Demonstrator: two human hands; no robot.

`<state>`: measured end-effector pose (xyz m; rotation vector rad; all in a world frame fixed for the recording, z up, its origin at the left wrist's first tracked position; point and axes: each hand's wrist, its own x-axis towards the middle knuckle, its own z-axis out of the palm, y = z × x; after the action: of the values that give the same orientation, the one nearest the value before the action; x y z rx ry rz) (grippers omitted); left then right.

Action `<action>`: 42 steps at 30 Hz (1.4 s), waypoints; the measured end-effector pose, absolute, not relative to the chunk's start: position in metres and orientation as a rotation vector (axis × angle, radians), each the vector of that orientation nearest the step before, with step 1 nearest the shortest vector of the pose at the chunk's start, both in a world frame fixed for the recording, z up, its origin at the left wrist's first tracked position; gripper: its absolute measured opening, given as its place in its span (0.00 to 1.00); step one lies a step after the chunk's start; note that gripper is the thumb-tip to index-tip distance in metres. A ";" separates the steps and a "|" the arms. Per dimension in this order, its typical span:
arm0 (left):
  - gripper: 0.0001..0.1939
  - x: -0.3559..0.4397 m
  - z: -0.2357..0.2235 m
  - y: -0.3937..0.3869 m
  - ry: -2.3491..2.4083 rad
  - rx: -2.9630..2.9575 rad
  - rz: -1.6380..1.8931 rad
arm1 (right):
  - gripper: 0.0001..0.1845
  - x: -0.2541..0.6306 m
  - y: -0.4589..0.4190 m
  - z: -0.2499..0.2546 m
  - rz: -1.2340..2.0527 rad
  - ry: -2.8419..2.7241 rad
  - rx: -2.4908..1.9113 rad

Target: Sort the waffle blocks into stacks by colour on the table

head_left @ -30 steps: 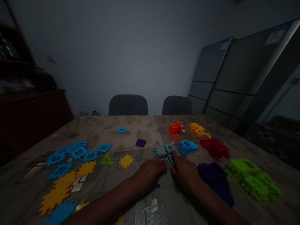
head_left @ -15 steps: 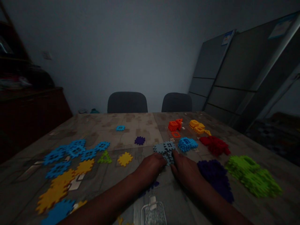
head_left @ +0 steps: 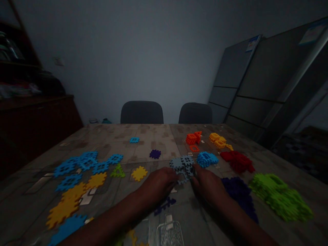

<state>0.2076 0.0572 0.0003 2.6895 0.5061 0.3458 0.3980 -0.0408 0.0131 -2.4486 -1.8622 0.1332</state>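
In the head view a cluster of grey toothed interlocking tiles (head_left: 182,163) lies on the table between my hands. My left hand (head_left: 162,179) is closed, with curled fingers at the cluster's near left edge. My right hand (head_left: 208,182) is closed at the near right edge, its thumb and fingertips against the tiles. Parts of the grey tiles under the fingers are hidden. A dark purple toothed piece (head_left: 165,205) lies nearer to me, below my left wrist. To the right of the cluster sits a pile of blue tiles (head_left: 206,159).
Orange (head_left: 193,138), red (head_left: 238,161), purple (head_left: 241,196) and lime-green (head_left: 279,196) tile piles stand on the right. Loose blue tiles (head_left: 87,163), yellow tiles (head_left: 65,205) and a green triangle (head_left: 118,171) are spread on the left. Two chairs (head_left: 141,112) stand behind the table.
My hands have drawn slightly apart, so more of the near grey tiles shows. More of the purple piece below my left wrist is visible. The camera view has shifted a little.
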 end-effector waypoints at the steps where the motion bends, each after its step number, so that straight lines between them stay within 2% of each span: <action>1: 0.13 0.198 0.002 0.060 0.538 2.663 0.370 | 0.15 0.401 -0.040 0.015 0.132 -1.869 -2.426; 5: 0.12 0.156 0.003 0.069 0.709 2.521 0.463 | 0.16 0.410 -0.025 0.020 0.098 -2.004 -2.209; 9: 0.13 0.118 0.004 0.069 0.771 2.416 0.479 | 0.33 0.410 0.004 0.029 0.177 -2.271 -1.922; 11: 0.13 0.100 0.005 0.067 0.794 2.374 0.512 | 0.36 0.404 0.020 0.034 0.241 -2.340 -1.876; 17: 0.17 0.040 0.005 0.063 1.019 2.205 0.662 | 0.21 0.374 0.057 0.033 0.287 -2.315 -2.006; 25: 0.17 -0.007 0.009 0.063 1.172 2.059 0.671 | 0.14 0.361 0.072 0.017 0.221 -2.257 -2.175; 31: 0.21 -0.023 0.019 0.067 1.282 2.092 0.718 | 0.24 0.363 0.071 0.011 0.183 -2.245 -2.094; 35: 0.23 -0.043 0.031 0.075 1.360 2.141 0.751 | 0.23 0.354 0.049 0.011 0.206 -2.247 -1.949; 38: 0.24 -0.062 0.038 0.081 1.433 2.109 0.782 | 0.22 0.341 0.013 0.007 0.377 -2.251 -1.780; 42: 0.25 -0.079 0.043 0.083 1.507 2.085 0.783 | 0.20 0.315 -0.044 -0.021 0.523 -2.359 -1.531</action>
<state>-0.0787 0.0830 0.0426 2.0854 1.5074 0.7832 0.3148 -0.0440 -0.0212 -1.5312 -2.3589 0.5226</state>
